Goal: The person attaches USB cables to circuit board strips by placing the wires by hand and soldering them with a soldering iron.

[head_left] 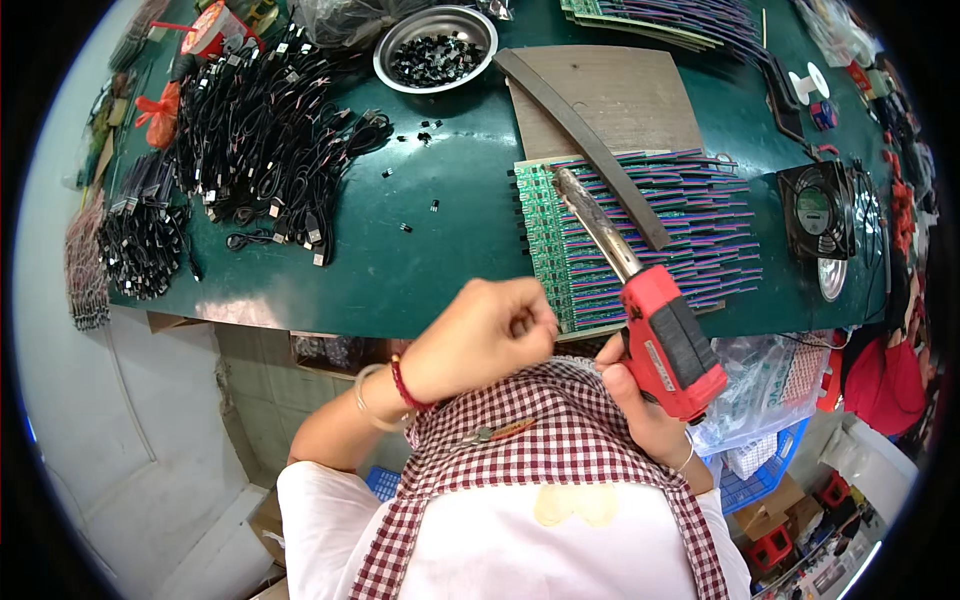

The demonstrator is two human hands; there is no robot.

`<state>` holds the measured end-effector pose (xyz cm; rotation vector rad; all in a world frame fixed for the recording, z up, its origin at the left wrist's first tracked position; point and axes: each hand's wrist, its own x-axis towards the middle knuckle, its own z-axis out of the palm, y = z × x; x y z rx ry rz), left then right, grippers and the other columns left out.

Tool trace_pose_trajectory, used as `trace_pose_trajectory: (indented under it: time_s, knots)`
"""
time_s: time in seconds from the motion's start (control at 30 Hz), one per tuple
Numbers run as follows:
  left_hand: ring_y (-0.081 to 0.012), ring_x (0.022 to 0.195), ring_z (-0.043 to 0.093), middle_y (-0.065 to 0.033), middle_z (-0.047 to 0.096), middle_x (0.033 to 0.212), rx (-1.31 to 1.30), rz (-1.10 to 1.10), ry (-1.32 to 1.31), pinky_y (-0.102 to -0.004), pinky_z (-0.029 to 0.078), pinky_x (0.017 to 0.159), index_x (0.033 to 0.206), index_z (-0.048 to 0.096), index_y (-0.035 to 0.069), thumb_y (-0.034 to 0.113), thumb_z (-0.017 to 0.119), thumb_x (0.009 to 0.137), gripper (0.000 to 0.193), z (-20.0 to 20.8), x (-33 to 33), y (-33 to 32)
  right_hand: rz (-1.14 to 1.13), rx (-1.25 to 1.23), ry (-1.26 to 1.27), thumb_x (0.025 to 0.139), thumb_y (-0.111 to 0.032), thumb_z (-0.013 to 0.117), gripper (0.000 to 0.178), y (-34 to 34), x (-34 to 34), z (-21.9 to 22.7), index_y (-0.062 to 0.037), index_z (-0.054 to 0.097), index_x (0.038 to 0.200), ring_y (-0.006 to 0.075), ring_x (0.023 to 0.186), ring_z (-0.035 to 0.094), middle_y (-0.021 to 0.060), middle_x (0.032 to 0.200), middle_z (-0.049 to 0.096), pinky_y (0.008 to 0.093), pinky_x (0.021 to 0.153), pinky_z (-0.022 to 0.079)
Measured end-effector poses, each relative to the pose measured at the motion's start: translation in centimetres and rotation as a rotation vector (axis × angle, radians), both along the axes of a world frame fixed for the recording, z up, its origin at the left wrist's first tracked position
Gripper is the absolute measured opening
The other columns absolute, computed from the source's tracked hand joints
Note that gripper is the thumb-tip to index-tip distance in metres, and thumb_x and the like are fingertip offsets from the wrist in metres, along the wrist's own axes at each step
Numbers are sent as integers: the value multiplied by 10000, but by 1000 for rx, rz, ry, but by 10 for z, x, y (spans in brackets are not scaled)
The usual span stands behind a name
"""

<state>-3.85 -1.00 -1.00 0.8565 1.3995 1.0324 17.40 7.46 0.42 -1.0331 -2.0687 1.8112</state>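
Observation:
My right hand grips a red and black soldering gun. Its long metal barrel slants up and left across a row of green circuit boards, and the tip is over the boards' far end. I cannot tell whether the tip touches them. Bundles of dark, purple and blue wires run rightward from the boards. My left hand is closed, its fingers curled inward, by the boards' near left corner. What those fingers hold, if anything, is hidden. A grey metal bar lies across the wires and a brown board.
Far off, a steel bowl holds small black connectors, with several loose ones nearby. Black USB cables are heaped at left. A black fan and a white spool stand at right. The green table's front edge is close to me.

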Motion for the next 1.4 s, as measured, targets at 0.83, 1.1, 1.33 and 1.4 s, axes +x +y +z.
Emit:
trace_pose_trajectory:
  time_s: [0.83, 1.1, 1.33, 1.4]
  knots:
    - [-36, 511, 508, -8, 602, 648, -317, -86, -155, -173, 393, 450, 772, 546, 43, 114, 595, 859, 122, -28, -50, 37, -127, 63, -20, 745, -204, 719, 208, -13, 74, -43, -40, 624, 830, 182, 600, 557, 64, 756, 577, 292, 540, 432]
    - [-40, 507, 506, -9, 597, 638, -311, -68, -133, -176, 378, 444, 755, 534, 52, 116, 602, 844, 129, -27, -48, 37, -57, 60, -100, 742, -203, 724, 225, -12, 72, -38, -38, 614, 849, 196, 587, 564, 64, 739, 567, 300, 524, 429]
    - [-43, 506, 510, -10, 597, 633, -318, -45, -148, -178, 381, 443, 752, 535, 52, 113, 604, 841, 127, -30, -47, 37, -4, 248, -54, 729, -208, 736, 230, -9, 64, -28, -49, 619, 847, 199, 592, 572, 58, 745, 574, 308, 535, 438]
    - [-44, 503, 510, -11, 597, 632, -323, -46, -144, -179, 382, 440, 752, 534, 52, 113, 604, 840, 127, -29, -47, 37, -30, 283, -14, 726, -208, 739, 228, -12, 72, -36, -52, 622, 844, 202, 601, 574, 61, 752, 578, 307, 543, 442]
